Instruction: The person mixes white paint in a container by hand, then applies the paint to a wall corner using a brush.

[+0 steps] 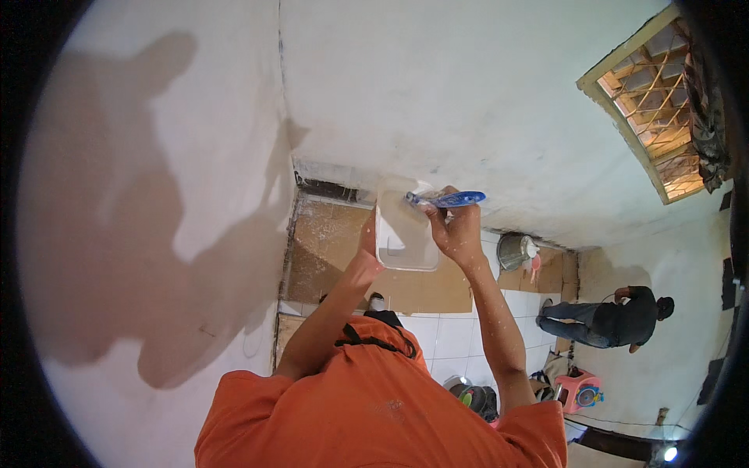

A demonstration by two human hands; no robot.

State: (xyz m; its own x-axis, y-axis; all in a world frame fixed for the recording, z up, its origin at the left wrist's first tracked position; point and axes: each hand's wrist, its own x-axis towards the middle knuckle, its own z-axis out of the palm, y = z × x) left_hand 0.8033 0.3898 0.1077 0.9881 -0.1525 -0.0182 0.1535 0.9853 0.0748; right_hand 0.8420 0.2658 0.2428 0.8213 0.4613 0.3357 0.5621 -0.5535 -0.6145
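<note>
A white plastic container (402, 242) with pale paint inside is gripped at its left side by my left hand (367, 248), whose fingers are partly behind it. My right hand (460, 230) is closed on a paintbrush (462, 199) with a blue handle. The brush head is over the container's upper right part; I cannot tell whether it touches the paint. White paint flecks dot my hands and forearms.
Walls (374, 93) surround me, with a barred window (647, 101) at upper right. Cardboard (328, 265) covers floor tiles (452, 335) along the wall. A metal bucket (511, 251) stands right. A person (624, 316) faces the right wall, near a pink plastic item (573, 390).
</note>
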